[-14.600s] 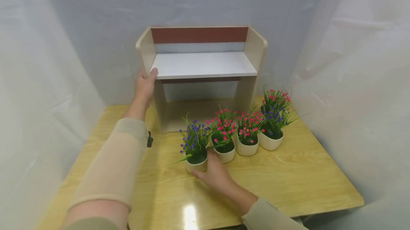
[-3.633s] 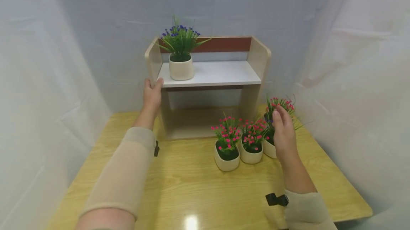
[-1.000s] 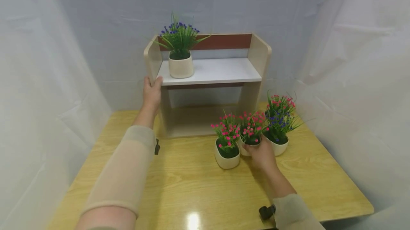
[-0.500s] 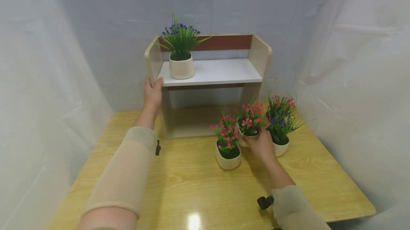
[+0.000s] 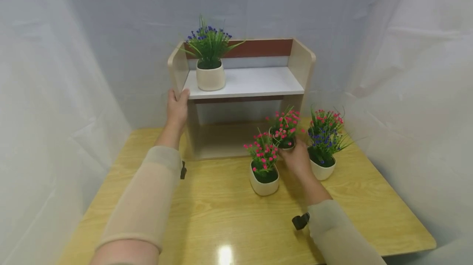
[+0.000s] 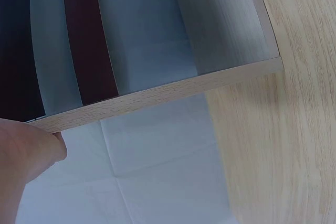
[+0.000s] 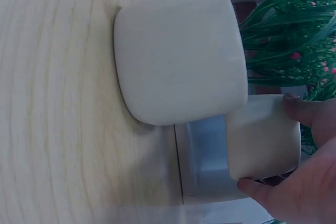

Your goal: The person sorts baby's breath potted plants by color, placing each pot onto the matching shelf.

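At the left side panel of a two-tier desktop shelf (image 5: 258,82), my left hand (image 5: 176,111) grips the edge, thumb on the front. The left wrist view shows the hand (image 6: 31,148) around that panel edge. My right hand (image 5: 298,160) holds a pink-flowered potted plant (image 5: 284,133) by its cream pot (image 7: 265,140), lifted off the table in front of the shelf's right side. Closer to me stands another pink-flowered potted plant (image 5: 264,174). A purple-flowered potted plant (image 5: 210,68) sits on the upper tier, at the left.
To the right stand a purple-flowered potted plant (image 5: 323,162) and, partly hidden behind it, a pink-flowered one (image 5: 327,119). Everything rests on a wood-grain table (image 5: 229,220). White sheeting (image 5: 402,105) hangs around the back and sides.
Earlier, the purple-flowered plant went from the table to the upper tier. In the last second my right hand has raised a pink-flowered plant and moved it toward the shelf. The left hand stays put.
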{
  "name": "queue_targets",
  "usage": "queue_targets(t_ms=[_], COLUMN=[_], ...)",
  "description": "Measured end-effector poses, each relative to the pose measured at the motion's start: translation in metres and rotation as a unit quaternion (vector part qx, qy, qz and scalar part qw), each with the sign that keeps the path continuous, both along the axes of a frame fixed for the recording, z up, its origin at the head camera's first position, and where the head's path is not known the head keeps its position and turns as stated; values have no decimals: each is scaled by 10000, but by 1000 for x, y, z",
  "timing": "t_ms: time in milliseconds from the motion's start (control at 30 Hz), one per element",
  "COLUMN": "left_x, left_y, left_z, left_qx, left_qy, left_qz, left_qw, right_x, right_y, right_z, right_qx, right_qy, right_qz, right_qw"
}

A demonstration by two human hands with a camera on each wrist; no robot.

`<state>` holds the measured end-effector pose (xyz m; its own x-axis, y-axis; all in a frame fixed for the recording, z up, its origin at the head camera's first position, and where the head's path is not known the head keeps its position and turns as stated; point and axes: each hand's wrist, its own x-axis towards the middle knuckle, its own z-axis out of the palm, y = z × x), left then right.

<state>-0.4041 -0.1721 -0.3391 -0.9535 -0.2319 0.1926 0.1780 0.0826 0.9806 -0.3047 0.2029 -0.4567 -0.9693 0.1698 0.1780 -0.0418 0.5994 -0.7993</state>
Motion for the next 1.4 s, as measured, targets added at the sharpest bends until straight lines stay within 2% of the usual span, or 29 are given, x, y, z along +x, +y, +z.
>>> queue_targets(t_ms=[167, 367, 400, 533, 567, 600, 633, 767, 800, 1100, 1167, 1200, 1267, 1300, 1333, 1400], left_x=[-1, 1, 1, 2, 2, 2, 2, 1, 1, 1, 2, 2, 3, 3, 3, 2], left_y=[-1, -1, -1, 0, 0, 0, 0, 0, 0, 2, 2, 2, 2, 2, 2, 2], left_z=[0, 0, 0, 0, 0, 1, 1, 0, -1, -2, -2, -2, -2, -1, -1, 0], left_qx=[-2, -43, -39, 0, 14, 22, 15, 42, 46, 55, 46, 48, 64, 72, 78, 101], left_qy=[-31, -135, -137, -65, -41, -21, -11, 49, 69, 189, 197, 182, 157, 146, 152, 168], left_qz=[1, 21, 26, 5, 0, -2, 0, 1, 9, 47, 50, 49, 41, 38, 28, 19], left_qw=[10000, 9999, 9999, 10000, 10000, 10000, 10000, 10000, 10000, 9998, 9998, 9998, 9998, 9999, 9999, 9998], right_x=[-9, -20, -25, -29, -34, -35, -33, -40, -37, -55, -66, -77, -89, -97, -101, -100], right_y=[-7, -12, -11, -15, -13, -14, -17, -19, -22, -24, -20, -17, -13, -10, -9, -11], right_z=[-7, -21, -29, -34, -40, -41, -35, -37, -31, -34, -42, -54, -63, -72, -75, -71], right_qx=[-253, -118, -60, -110, -74, -108, -205, -212, -240, 283, 342, 446, 563, 656, 724, 856], right_qy=[-10, 37, 212, 338, 425, 425, 287, 182, 95, 147, 123, 282, 300, 451, 503, 551], right_qz=[33, -60, -100, -122, -139, -124, -72, -8, 30, -64, -110, -200, -247, -266, -307, -339], right_qw=[9997, 9999, 9997, 9993, 9990, 9990, 9994, 9996, 9997, 9995, 9993, 9984, 9977, 9965, 9956, 9942])
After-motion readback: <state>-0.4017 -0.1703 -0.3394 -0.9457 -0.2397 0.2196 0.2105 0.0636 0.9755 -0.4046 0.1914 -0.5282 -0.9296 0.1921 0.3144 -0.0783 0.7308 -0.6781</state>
